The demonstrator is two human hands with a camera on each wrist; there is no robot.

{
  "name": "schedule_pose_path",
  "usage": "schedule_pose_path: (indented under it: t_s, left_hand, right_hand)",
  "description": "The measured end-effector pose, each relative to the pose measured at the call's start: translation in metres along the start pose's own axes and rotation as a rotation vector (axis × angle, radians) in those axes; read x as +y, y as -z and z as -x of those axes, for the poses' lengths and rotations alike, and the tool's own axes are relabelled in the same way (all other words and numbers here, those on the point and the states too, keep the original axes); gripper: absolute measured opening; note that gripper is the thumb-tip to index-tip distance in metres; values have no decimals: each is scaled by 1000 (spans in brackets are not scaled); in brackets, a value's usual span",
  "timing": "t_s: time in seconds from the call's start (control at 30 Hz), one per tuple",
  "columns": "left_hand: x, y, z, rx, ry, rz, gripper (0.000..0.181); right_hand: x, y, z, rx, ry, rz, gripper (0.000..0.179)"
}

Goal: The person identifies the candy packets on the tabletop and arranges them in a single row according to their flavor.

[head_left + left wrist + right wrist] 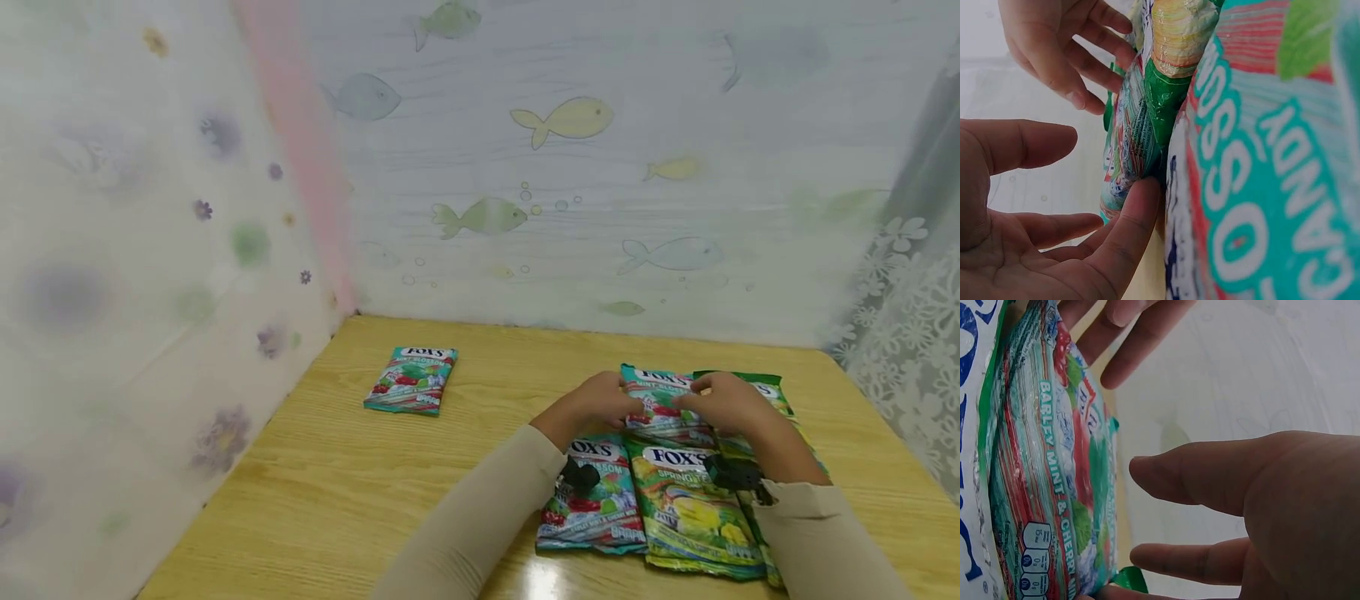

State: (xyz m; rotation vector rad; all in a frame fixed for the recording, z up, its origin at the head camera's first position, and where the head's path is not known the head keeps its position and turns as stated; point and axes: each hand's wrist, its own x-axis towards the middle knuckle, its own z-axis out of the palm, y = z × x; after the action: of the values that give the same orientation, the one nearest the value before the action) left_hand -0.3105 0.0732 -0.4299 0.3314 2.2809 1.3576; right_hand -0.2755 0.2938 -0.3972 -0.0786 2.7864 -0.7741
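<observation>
A teal Mint Blossom candy bag lies in the back row between both hands. My left hand is at its left edge, fingers fairly straight and touching the bag low on its side in the left wrist view. On the other side my right hand has its thumb extended and lifted off the surface, fingers at the bag's end. In front lie another teal bag and a yellow-green Spring Tea bag, side by side. A green bag is partly hidden behind the right hand.
A single teal candy bag lies apart at the left of the wooden table. Another green bag's edge shows under the right forearm. Fish-patterned sheeting stands behind the table, and a lace curtain hangs at the right.
</observation>
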Motion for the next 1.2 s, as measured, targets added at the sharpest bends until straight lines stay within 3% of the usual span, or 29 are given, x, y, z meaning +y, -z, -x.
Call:
schedule_pose_path:
  t_s: [0.4,0.7,0.97,1.0,1.13,1.2]
  left_hand:
    - [0,-4,-1,15,-26,-100,35]
    - [2,-6,-4,78,-9,-179,35]
    - [5,-5,-5,72,-10,-214,30]
    - [5,-5,-5,70,-14,-209,30]
    - [4,-5,-5,71,-27,-213,27]
    - [4,-5,-5,69,-43,-216,23]
  right_hand:
    - [10,-3,-1,23,22,-10,71]
    - [12,-3,-4,51,21,-6,71]
    - [16,-3,-7,62,4,-18,74]
    - [17,-4,-7,67,8,-26,72]
    - [17,-7,-10,85,23,-62,28]
    - [17,-9,-11,91,24,-84,36]
